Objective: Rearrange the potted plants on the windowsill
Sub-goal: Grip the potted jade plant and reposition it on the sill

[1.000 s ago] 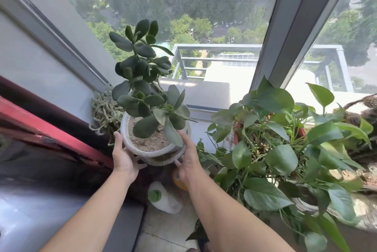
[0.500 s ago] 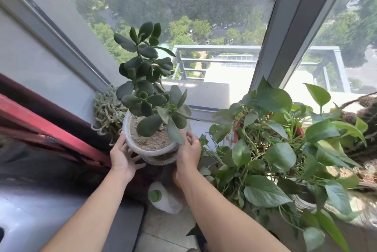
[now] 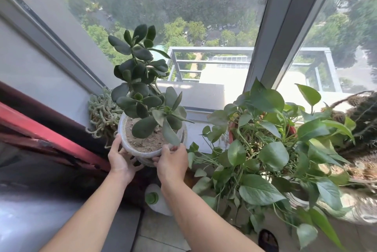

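The white pot of the jade plant sits at the near edge of the windowsill, just right of the trailing succulent in the corner and left of the leafy pothos.

Both hands grasp that pot. The left hand cups its lower left side with the thumb lying up along the wall. The right hand has changed most since a second ago: then it reached along the pot's right flank with the thumb stretched up toward the rim, and half a second ago it sat curled at the right rim. Now it has slid round to the pot's front right, fingers bent over the rim beside a drooping leaf, wrist closer to the left one.

The pot itself has kept its place beside the succulent. Below the pot, the white bottle with a green cap stands on the floor, partly behind the right forearm.
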